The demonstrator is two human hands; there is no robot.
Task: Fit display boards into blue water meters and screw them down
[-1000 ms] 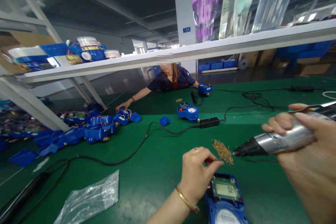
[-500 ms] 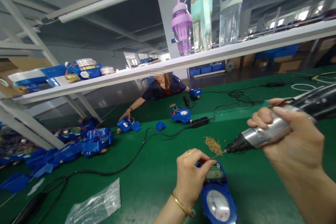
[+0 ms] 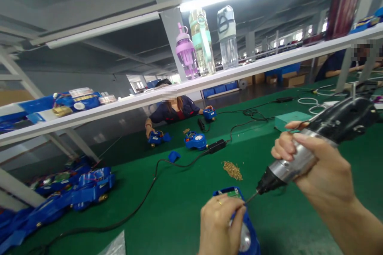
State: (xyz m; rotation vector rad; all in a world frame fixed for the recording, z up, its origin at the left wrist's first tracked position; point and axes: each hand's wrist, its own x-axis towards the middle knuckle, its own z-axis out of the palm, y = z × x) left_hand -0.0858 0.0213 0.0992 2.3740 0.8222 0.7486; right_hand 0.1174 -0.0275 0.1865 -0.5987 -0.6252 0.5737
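Note:
My right hand is wrapped round the silver and black body of an electric screwdriver. Its thin bit slants down to the left and ends at the fingertips of my left hand. Thumb and forefinger of that hand are pinched together over a blue meter; whatever they hold at the bit's tip is too small to make out. The meter lies on the green bench, with a green circuit board at its far end and a round dial partly hidden behind my fingers. Just beyond it is a pile of small brass-coloured screws.
Another blue meter and a blue cover lie farther back, near a black cable. Blue meter parts crowd the left. Across the bench a co-worker handles blue units. Bottles stand on the overhead shelf.
My view has tilted up and turned right. The bit and my left fingertips have moved from the meter's far end nearer to its dial. The co-worker's arm has drawn inward with a blue unit.

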